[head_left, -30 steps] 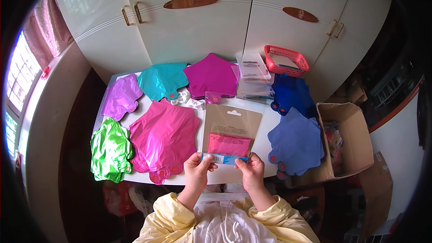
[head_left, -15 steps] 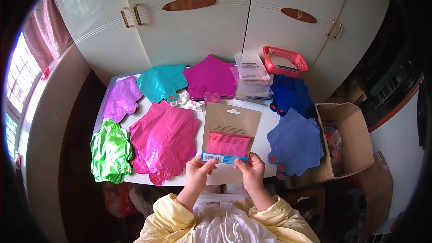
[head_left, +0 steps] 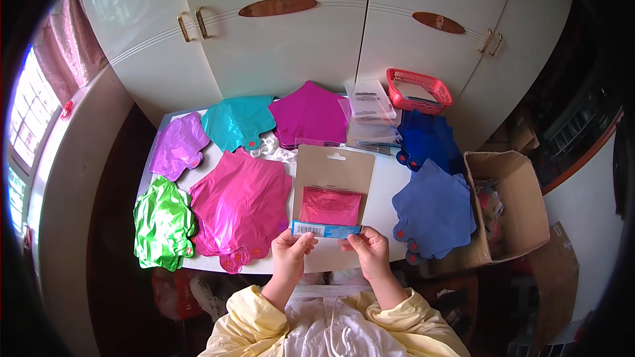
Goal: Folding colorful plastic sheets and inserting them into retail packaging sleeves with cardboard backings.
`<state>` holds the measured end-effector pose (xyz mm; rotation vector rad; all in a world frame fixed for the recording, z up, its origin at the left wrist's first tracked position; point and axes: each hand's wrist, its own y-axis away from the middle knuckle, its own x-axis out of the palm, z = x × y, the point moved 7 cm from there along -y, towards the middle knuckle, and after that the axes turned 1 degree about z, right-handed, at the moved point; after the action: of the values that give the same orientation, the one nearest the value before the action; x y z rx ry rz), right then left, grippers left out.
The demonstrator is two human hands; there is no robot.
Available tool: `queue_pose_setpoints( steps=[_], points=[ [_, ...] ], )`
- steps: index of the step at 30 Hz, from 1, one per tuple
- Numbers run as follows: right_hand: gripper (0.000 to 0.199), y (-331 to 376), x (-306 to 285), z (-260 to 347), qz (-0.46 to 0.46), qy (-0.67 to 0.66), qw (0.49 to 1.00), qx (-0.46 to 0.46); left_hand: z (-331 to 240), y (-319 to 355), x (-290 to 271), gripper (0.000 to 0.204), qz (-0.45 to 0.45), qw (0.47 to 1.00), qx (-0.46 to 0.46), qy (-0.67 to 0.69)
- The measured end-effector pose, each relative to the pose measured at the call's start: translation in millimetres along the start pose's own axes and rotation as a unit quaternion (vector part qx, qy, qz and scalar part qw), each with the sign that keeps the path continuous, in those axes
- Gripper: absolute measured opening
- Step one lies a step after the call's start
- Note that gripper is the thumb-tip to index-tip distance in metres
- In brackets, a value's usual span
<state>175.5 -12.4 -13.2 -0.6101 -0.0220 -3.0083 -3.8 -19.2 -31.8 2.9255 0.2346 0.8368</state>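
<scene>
Between my two hands is a clear plastic pouch point(head_left: 331, 175) with a brown backing card inside. A folded pink foil piece point(head_left: 331, 206) lies against the card, and a blue strip with a barcode runs along the bottom. My left hand point(head_left: 290, 253) pinches the lower left corner, thumb on top. My right hand point(head_left: 369, 251) pinches the lower right corner in the same way. The pouch is held over the white table point(head_left: 380, 221). Left of it lies a stack of pink foil balloons point(head_left: 241, 201), flat and star-like. Fingers under the pouch are hidden.
Flat balloons ring the table: green point(head_left: 163, 223), lilac point(head_left: 177, 145), teal point(head_left: 238, 121), magenta point(head_left: 309, 114), dark blue point(head_left: 430, 139) and slate blue point(head_left: 434, 211). Clear pouches point(head_left: 372, 102) and a red basket point(head_left: 445, 88) stand at the back. A cardboard box point(head_left: 529, 225) is at right.
The pouch has moved slightly left and straightened a little, and its clear top flap looks flatter. Both hands still hold its lower corners. Nothing else on the table has visibly moved.
</scene>
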Motion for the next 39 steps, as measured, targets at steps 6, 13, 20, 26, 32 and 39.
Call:
queue_pose_setpoints(
  steps=[6, 13, 20, 26, 32, 39],
  points=[
    [0.010, 0.3, -4.5, -3.1, -0.013, 0.055, 0.998, -0.041, 7.0, 1.5, -0.9, 0.010, 0.004, 1.000, 0.024, 0.020],
    [0.010, 8.6, 9.6, -11.8, -0.024, 0.028, 0.999, -0.037, 5.8, 8.4, 20.9, 0.007, 0.007, 0.996, 0.035, 0.075],
    [0.015, 9.2, 6.8, -23.5, 0.033, 0.043, 0.999, 0.003, 21.5, 13.0, -3.9, 0.011, 0.016, 0.999, 0.020, 0.034],
    [0.051, 0.9, -11.2, 65.1, -0.096, 0.271, 0.911, -0.294, -15.8, 39.1, -14.6, 0.009, -0.008, 0.984, 0.099, -0.147],
    [0.031, -19.7, 19.5, 121.8, 0.026, 0.350, 0.899, -0.263, -8.8, 53.7, -31.2, 0.009, 0.048, 0.982, 0.060, -0.172],
    [0.012, -28.1, 12.7, 96.0, 0.223, 0.210, 0.952, 0.018, -24.8, 53.9, -52.2, 0.004, 0.109, 0.969, 0.064, -0.211]
  ],
)
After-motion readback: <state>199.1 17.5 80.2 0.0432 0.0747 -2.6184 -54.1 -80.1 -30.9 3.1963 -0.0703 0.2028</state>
